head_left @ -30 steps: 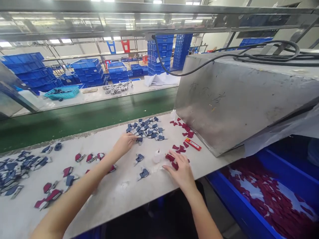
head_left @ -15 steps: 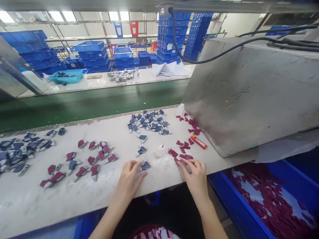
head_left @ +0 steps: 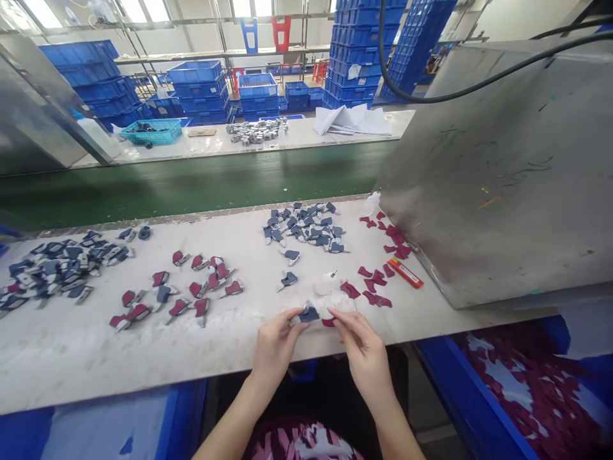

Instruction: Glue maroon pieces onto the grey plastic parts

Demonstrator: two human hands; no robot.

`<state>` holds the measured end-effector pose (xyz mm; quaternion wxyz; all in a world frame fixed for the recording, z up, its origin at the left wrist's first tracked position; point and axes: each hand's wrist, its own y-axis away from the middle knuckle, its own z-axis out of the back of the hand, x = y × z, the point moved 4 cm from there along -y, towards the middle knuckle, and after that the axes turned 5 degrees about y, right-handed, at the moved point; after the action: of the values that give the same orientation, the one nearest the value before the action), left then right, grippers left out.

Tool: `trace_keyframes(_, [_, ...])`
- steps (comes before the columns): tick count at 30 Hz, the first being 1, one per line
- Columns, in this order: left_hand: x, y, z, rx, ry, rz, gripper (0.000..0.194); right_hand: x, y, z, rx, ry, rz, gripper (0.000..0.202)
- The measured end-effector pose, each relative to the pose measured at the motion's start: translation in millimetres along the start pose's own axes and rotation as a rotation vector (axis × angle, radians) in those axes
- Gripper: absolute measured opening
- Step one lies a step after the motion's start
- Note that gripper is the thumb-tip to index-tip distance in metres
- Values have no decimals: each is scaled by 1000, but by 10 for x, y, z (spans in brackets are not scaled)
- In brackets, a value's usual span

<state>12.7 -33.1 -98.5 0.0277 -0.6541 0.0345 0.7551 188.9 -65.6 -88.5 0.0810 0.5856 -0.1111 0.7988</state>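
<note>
My left hand (head_left: 278,335) pinches a small dark blue and grey piece (head_left: 309,314) between thumb and fingers, above the table's front edge. In my right hand (head_left: 361,338) is a small maroon cut-out piece (head_left: 328,322), held at the fingertips close to the blue one. Two more blue and grey pieces (head_left: 288,280) lie in a line beyond my left hand, leading to a heap of the same kind (head_left: 306,227). Loose maroon pieces (head_left: 377,299) are scattered beyond my right hand. A small whitish, translucent container (head_left: 325,284) stands between them.
Maroon-faced pieces (head_left: 201,308) lie left of centre, with a blue-grey pile (head_left: 62,265) farther left. A red and yellow packet (head_left: 406,273) rests by the large metal housing (head_left: 502,191). A green belt (head_left: 215,182) runs behind. Blue bins (head_left: 472,399) stand below the table.
My right hand has picked up a maroon piece and brought it toward my left hand. My left hand has lifted the blue and grey piece off the table. The camera view has shifted.
</note>
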Motion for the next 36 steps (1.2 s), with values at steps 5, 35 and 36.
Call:
trace_keyframes(5, [3, 58, -60, 5, 187, 107, 29, 53, 43, -130, -156, -58, -95, 24])
trace_keyframes(35, [-403, 216, -106, -71, 532, 217, 34, 328, 92, -1, -84, -54, 183, 16])
trace_keyframes(36, [-437, 229, -97, -53, 528, 224, 34, 321, 68, -1, 18, -126, 154, 19])
